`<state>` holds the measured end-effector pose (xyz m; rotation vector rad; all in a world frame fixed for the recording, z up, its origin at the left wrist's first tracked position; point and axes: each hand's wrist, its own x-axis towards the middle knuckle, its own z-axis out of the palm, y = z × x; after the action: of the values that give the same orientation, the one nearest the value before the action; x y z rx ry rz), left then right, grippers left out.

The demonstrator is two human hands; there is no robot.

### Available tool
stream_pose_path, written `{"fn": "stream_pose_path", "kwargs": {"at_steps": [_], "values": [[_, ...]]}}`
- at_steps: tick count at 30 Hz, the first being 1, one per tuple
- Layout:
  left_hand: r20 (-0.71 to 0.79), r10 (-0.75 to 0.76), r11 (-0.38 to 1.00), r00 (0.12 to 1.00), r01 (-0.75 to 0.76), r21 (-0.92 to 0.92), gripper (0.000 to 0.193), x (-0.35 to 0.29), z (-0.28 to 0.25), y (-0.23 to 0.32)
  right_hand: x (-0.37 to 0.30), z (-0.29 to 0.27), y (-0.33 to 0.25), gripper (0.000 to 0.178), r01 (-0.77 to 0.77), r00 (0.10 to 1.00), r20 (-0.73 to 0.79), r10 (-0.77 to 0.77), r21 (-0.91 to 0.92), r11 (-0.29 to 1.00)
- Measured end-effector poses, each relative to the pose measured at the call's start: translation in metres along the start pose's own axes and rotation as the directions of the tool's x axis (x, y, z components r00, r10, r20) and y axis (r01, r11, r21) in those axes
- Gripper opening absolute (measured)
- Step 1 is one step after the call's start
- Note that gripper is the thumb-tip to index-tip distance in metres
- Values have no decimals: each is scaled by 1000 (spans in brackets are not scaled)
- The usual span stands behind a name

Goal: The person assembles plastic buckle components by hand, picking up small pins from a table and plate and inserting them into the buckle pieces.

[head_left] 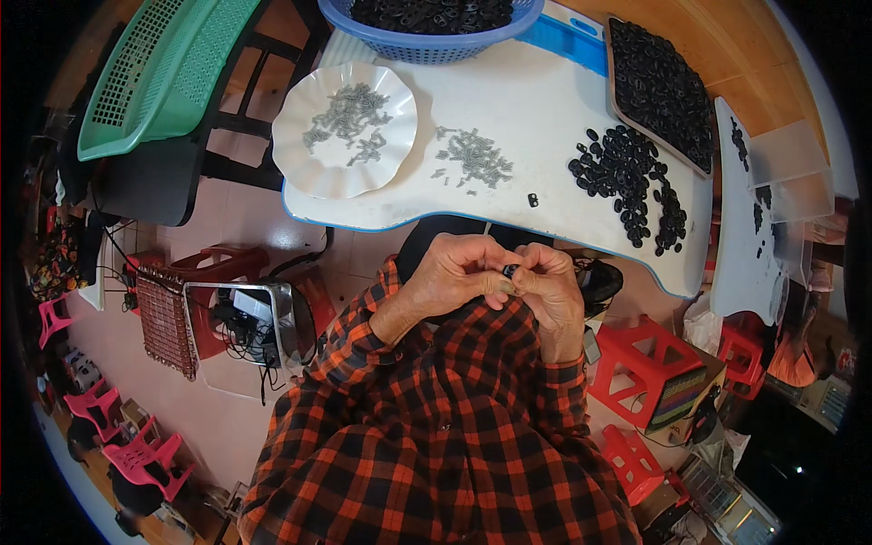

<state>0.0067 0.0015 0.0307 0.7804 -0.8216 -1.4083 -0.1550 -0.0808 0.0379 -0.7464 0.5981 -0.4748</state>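
Over my lap, just off the table's near edge, my left hand (pixel 461 272) and my right hand (pixel 551 289) meet with closed fingertips. Between them they pinch a small black piece (pixel 510 270), mostly covered by the fingers. On the white table (pixel 400 202) lies a loose pile of tiny grey spring-like pieces (pixel 476 158). More of these rest in a white scalloped plate (pixel 285 145) at the left. Several black oval pieces (pixel 627 173) are spread at the right. One black piece (pixel 533 200) lies alone by the table's near edge.
A blue basket (pixel 427 47) full of black pieces stands at the back. A tray (pixel 619 102) heaped with black pieces is at the back right. The green basket (pixel 168 118) is far left. Red stools (pixel 640 363) stand right of me; a metal-framed container (pixel 238 327) holds cables.
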Motion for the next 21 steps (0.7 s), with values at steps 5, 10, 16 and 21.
{"fn": "stream_pose_path", "kwargs": {"at_steps": [5, 10, 16, 21], "values": [[-12, -5, 999, 1000, 5, -41, 23, 0, 2, 2, 1, -1, 0, 13, 25, 999, 26, -25, 5, 1000], [-41, -18, 992, 999, 13, -125, 25, 0, 4, 1, -2, 3, -4, 11, 69, 997, 18, -69, -26, 997], [-61, -28, 994, 998, 22, -107, 27, -1, 3, 2, -2, 4, 0, 11, 124, 992, -21, -125, -73, 990], [-90, -36, 995, 995, 27, -92, 27, -2, 2, 5, -2, 12, 2, 9, 171, 979, -87, -182, -117, 978]]}}
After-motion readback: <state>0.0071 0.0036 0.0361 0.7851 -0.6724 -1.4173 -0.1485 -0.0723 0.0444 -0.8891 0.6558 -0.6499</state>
